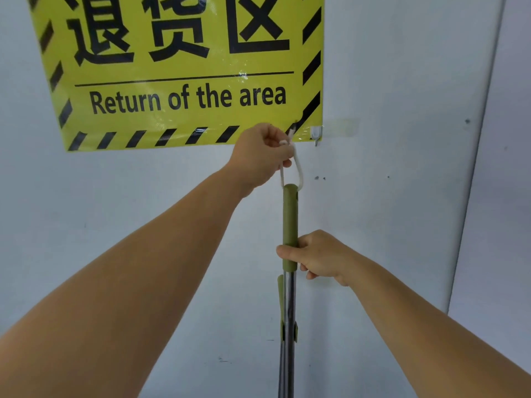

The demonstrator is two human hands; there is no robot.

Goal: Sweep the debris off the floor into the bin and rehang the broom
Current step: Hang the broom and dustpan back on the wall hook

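pinching broom loop, left hand

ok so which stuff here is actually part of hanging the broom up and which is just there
Part of the job:
- olive-green broom handle grip, held by right hand
- white cord loop, pinched by left hand
- small clear wall hook

Just there:
- yellow hazard-striped sign
- strip of clear tape

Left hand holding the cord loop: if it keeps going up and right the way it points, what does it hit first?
Most likely the small wall hook, just up and right of the left hand, which pinches the white cord loop. The yellow sign corner lies right beside that line; depth to the wall is unclear from one view.
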